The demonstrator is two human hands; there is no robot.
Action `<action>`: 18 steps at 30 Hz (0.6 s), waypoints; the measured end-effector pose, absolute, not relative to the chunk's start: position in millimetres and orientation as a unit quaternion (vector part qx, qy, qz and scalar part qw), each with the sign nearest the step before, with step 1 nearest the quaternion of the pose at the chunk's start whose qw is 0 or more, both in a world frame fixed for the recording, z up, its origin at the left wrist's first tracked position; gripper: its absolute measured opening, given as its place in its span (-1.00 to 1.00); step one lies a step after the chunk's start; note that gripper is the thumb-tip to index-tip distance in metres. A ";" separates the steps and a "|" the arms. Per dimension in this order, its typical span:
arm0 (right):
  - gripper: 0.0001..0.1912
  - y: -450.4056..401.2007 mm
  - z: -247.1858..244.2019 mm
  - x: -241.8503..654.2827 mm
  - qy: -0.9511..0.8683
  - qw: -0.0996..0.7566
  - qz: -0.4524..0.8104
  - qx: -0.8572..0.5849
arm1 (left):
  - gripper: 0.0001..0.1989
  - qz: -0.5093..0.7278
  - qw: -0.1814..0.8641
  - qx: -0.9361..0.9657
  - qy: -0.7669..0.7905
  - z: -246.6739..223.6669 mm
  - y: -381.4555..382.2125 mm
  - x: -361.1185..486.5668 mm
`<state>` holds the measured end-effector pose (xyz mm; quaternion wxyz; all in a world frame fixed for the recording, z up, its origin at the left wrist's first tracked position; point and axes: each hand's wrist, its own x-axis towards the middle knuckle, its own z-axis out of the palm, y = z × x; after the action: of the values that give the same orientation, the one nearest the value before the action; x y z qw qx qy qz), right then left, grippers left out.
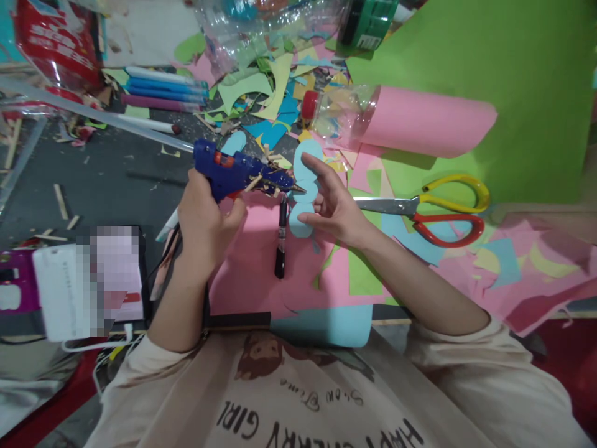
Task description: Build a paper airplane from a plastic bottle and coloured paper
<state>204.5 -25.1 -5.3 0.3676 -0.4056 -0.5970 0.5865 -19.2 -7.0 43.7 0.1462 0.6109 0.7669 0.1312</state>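
My left hand (208, 214) is wrapped round the handle of a dark blue glue gun (242, 168), which has a long clear glue stick running out of its back. Bits of wood and glue cling to its front, and its nozzle tip meets the middle of a light blue paper cutout (308, 152) made of rounded lobes. The cutout is pinched between the thumb and fingers of my right hand (338, 202). Below lies pink paper (252, 274) with a black pen (281, 239) on it. Just right of my right hand are scissors (417, 208) with yellow and red handles.
A clear bottle wrapped in pink paper (429, 121) lies beyond my right hand on a green sheet (527, 62). Paper scraps (247, 90) and several markers (163, 87) spread across the back. At left are a phone (124, 267) with a white device, and a red-labelled bottle (58, 43).
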 end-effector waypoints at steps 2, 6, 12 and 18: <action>-0.14 -25.1 -5.5 204.4 -0.597 0.366 0.588 -0.406 | -0.58 0.128 0.146 0.616 0.764 42.0 -7.1 -20.4; -0.14 -25.3 -6.0 204.0 -0.596 0.365 0.590 -0.404 | -0.59 0.167 0.163 0.628 0.742 35.9 -8.6 -26.8; -0.15 -25.4 -4.8 203.4 -0.596 0.371 0.590 -0.400 | -0.57 0.181 0.165 0.641 0.728 31.0 -9.2 -31.6; -0.14 -25.7 -3.8 203.3 -0.591 0.369 0.588 -0.410 | -0.41 0.199 0.131 0.646 0.725 33.7 -10.4 -29.4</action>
<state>203.3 -25.7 -3.8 0.3689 -0.4100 -0.5912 0.5885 -29.4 -10.4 33.7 0.1313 0.6464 0.7247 0.1993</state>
